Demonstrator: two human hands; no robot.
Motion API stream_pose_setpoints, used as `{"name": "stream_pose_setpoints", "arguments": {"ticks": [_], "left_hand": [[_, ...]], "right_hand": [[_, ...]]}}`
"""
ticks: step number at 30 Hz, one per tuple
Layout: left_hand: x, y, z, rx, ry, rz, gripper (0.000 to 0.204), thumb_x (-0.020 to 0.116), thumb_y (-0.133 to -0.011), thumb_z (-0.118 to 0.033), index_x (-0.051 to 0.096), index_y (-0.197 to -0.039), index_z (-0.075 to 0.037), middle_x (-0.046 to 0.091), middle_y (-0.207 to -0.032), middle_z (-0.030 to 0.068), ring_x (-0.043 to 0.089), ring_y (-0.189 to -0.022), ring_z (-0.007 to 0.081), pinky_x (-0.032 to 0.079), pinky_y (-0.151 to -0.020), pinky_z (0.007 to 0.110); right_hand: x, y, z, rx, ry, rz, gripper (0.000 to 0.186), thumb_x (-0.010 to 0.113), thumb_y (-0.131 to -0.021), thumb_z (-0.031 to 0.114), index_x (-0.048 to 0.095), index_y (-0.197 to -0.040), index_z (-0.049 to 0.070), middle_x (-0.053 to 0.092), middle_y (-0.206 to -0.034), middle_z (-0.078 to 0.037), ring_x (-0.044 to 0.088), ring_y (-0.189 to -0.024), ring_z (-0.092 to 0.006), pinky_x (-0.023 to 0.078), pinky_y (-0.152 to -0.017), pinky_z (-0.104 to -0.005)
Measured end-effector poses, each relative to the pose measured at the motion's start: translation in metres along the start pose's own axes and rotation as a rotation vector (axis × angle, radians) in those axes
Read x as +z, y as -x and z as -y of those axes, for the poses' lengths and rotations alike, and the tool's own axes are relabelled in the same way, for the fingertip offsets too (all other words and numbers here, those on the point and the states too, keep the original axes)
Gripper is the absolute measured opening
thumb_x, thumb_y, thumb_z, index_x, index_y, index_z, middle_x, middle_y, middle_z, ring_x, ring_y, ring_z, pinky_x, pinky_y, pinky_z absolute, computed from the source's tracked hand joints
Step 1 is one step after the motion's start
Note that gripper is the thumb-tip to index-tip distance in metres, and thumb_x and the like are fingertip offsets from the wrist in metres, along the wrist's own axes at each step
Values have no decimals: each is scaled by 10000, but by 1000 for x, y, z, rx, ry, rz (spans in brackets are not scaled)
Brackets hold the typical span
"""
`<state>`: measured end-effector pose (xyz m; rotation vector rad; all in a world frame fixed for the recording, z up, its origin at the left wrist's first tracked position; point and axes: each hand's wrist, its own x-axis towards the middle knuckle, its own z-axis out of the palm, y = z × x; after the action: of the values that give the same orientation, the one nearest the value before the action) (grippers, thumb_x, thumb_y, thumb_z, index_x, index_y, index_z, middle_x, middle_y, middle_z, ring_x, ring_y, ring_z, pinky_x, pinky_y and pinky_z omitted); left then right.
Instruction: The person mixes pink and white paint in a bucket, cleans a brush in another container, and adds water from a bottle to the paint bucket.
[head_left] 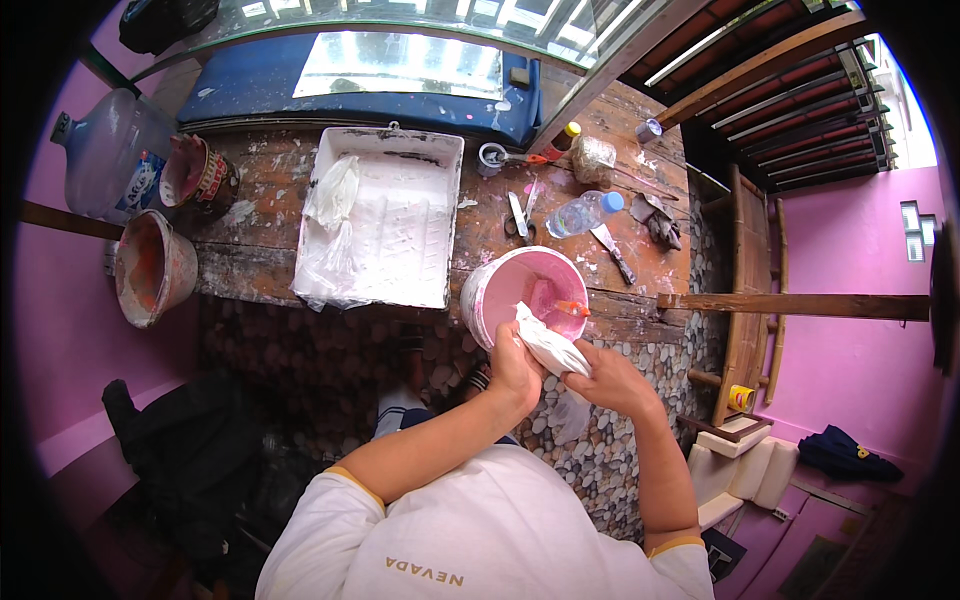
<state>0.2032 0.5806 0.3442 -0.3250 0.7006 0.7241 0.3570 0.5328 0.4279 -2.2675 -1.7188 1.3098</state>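
My left hand [515, 372] and my right hand [610, 380] are closed round a white, bunched plastic bag [548, 345] at the near rim of a pink paint-stained bucket [483, 290]. Something with an orange end [570, 309] rests inside the bucket. A crumpled translucent part hangs below my right hand. Left of the bucket, a white paint tray [400, 210] holds crumpled plastic [334, 195]. Scissors [518, 218], a scraper [612, 250] and a water bottle [585, 214] lie behind and right of the bucket on the stained wooden table [245, 260].
A large water jug [105, 160], a can [190, 175] and a stained bucket [150, 265] stand at the left. Cups, containers and gloves [657, 220] sit at the back right. A horizontal beam [800, 306] crosses the right side near a bench. Dark fabric [175, 450] lies lower left.
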Motion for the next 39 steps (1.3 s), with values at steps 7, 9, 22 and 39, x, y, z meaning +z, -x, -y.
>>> {"name": "stream_pose_setpoints", "arguments": {"ticks": [7, 9, 22, 39], "left_hand": [[-4, -7, 10, 43, -57, -120, 305, 397, -1086, -269, 524, -1240, -38, 646, -1156, 143, 644, -1107, 269, 488, -1036, 444], [-9, -9, 12, 45, -101, -93, 312, 414, -1105, -290, 522, -1273, -50, 646, -1182, 124, 642, -1119, 252, 497, -1030, 439], [4, -1, 9, 75, -224, -174, 253, 423, -1135, -258, 506, -1323, -113, 625, -1157, 59, 644, -1074, 199, 520, -996, 423], [5, 1, 6, 69, -70, -150, 332, 424, -1123, -322, 558, -1301, -75, 649, -1208, 89, 629, -1143, 218, 482, -1042, 429]], "right_hand": [[0, 0, 0, -2, -8, 16, 421, 699, -868, 303, 634, -1216, 75, 723, -959, -248, 690, -894, -446, 536, -788, -479], [-1, -1, 1, 1, -11, 24, 424, 698, -870, 307, 633, -1219, 76, 724, -960, -247, 692, -897, -445, 537, -787, -478], [-1, -3, -2, 30, -12, 50, 473, 698, -870, 296, 622, -1296, 107, 729, -964, -241, 699, -890, -432, 543, -795, -466], [0, -3, -6, 10, -73, 43, 484, 692, -878, 286, 616, -1322, 107, 735, -989, -225, 705, -889, -405, 539, -810, -437]]}}
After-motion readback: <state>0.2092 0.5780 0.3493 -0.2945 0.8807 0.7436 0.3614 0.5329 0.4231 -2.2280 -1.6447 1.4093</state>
